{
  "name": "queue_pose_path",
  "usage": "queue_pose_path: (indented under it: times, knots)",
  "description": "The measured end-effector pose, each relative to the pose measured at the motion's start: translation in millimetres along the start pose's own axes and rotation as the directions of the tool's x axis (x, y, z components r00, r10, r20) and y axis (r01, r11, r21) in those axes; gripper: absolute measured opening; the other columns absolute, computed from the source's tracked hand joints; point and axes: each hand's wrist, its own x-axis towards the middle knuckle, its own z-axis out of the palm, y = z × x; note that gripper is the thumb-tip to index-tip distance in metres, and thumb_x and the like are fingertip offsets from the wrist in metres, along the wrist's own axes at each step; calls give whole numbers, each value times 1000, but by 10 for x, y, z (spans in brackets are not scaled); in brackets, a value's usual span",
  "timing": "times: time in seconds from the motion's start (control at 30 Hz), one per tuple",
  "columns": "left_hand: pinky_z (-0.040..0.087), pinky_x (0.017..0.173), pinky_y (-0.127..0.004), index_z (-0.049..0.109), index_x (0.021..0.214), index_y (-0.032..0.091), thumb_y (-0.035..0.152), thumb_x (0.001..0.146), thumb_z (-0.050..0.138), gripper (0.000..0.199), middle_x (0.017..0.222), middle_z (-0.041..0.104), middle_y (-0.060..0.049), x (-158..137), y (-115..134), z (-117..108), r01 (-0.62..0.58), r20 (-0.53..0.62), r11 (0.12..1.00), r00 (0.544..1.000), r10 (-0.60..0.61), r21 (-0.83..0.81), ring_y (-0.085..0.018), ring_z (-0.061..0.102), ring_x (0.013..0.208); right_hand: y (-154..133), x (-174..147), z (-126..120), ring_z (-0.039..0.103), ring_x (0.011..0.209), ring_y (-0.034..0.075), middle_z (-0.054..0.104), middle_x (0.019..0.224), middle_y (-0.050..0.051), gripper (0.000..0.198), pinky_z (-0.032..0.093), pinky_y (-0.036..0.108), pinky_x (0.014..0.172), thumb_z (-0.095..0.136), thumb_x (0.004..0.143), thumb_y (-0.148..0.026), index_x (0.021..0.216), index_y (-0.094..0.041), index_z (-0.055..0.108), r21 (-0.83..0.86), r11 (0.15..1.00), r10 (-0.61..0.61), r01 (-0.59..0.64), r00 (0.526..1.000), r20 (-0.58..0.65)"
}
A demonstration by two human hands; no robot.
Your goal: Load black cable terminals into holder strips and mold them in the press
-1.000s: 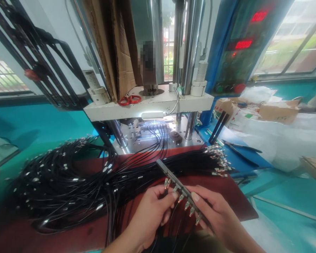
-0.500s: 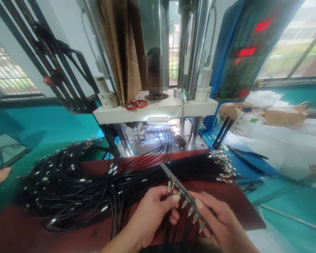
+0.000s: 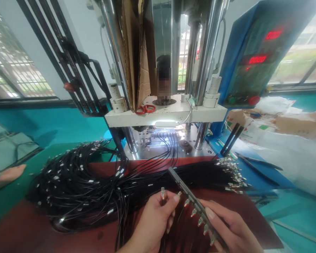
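Holding a long black fixture bar (image 3: 197, 207) low at centre-right, the right hand (image 3: 231, 232) has its fingers closed round the bar's near end, thumb on top. Bar runs diagonally up-left, several metal terminals (image 3: 193, 212) hanging off its left edge. Left hand (image 3: 152, 221) is just beside the bar, thumb and fingertips pinched on one cable end with a metal terminal (image 3: 162, 194) standing upright, close to the bar but not seated in it. Both hands over a dark red mat (image 3: 242, 211) on the bench. Big tangled heap of black cables (image 3: 76, 189) with metal tips lies left of the hands; a straighter bundle (image 3: 216, 170) runs right, tips fanned out at the mat's far right edge. Behind: press machine (image 3: 165, 112) with lit work area, a few cables feeding in, red scissors (image 3: 145, 109) on its white plate. Blue control box (image 3: 252, 59) with red digits at right. Another person's hand (image 3: 5, 175) at far left edge.
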Motion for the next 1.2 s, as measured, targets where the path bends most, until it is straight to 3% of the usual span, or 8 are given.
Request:
queue_pose_path:
  times: [0.1, 0.23, 0.47, 0.63, 0.77, 0.83, 0.97, 1.2]
  knots:
    - [21, 36, -17, 52, 77, 17, 48, 75, 66, 34, 52, 42, 8, 13, -24, 14, 9, 1, 1000, 1000, -9, 23, -4, 30, 39, -1, -23, 23, 61, 109, 31, 72, 105, 11, 42, 49, 36, 95, 61, 79, -57, 101, -25, 76, -22, 1000, 3, -4, 999, -41]
    - [22, 36, -18, 51, 74, 17, 48, 78, 63, 33, 53, 44, 7, 42, -58, 18, -12, 35, 999, 999, 11, 46, -4, 31, 38, 10, -18, 62, 63, 105, 29, 71, 109, 11, 41, 47, 39, 96, 54, 85, -54, 106, -25, 74, -1, 1000, 2, -2, 999, 42]
    - [23, 35, -17, 50, 73, 17, 43, 80, 61, 29, 53, 45, 7, 36, -22, 19, -36, 41, 999, 999, 35, 40, -4, 31, 36, 45, 12, 41, 55, 116, 28, 70, 113, 7, 37, 30, 44, 110, 46, 92, -44, 117, -28, 68, -113, 991, -54, 76, 982, 182]
    - [23, 34, -18, 54, 72, 15, 40, 80, 62, 27, 54, 48, 5, 21, 18, 14, -36, 75, 998, 997, 32, 42, -4, 34, 35, 3, 48, -1, 57, 113, 29, 69, 114, 7, 41, 35, 44, 108, 43, 92, -45, 122, -29, 65, -144, 984, -57, 100, 958, 280]
    - [42, 51, -22, 61, 77, 11, 39, 79, 66, 28, 63, 59, -1, -35, 106, -114, -103, 64, 994, 993, 101, 35, -10, 52, 52, 55, 54, -56, 59, 109, 28, 68, 114, 10, 45, 42, 42, 102, 42, 93, -47, 124, -23, 63, -80, 996, -15, 40, 956, 293]
    - [45, 61, -25, 61, 79, 12, 36, 77, 69, 26, 65, 60, -2, -90, 170, -220, -108, 73, 992, 991, 113, -70, -11, 55, 60, 59, 54, -73, 61, 106, 28, 68, 112, 11, 47, 45, 39, 98, 44, 92, -49, 122, -21, 65, -23, 999, 29, -24, 959, 283]
    - [47, 69, -29, 59, 94, 15, 29, 76, 71, 26, 76, 61, -2, -178, 238, -366, 40, 139, 950, 990, 4, -311, -14, 61, 70, -27, 57, -57, 65, 91, 25, 69, 105, 9, 47, 54, 32, 80, 47, 90, -52, 122, -23, 65, 109, 981, 121, -162, 944, 308]
    - [21, 41, -20, 66, 89, 11, 39, 84, 57, 30, 59, 52, 2, -81, 123, -274, 25, 115, 998, 993, -31, 56, -4, 35, 40, -93, 87, -41, 65, 65, 24, 70, 76, 8, 53, 56, 32, 57, 50, 84, -59, 120, -24, 67, 88, 973, 166, -212, 916, 365]
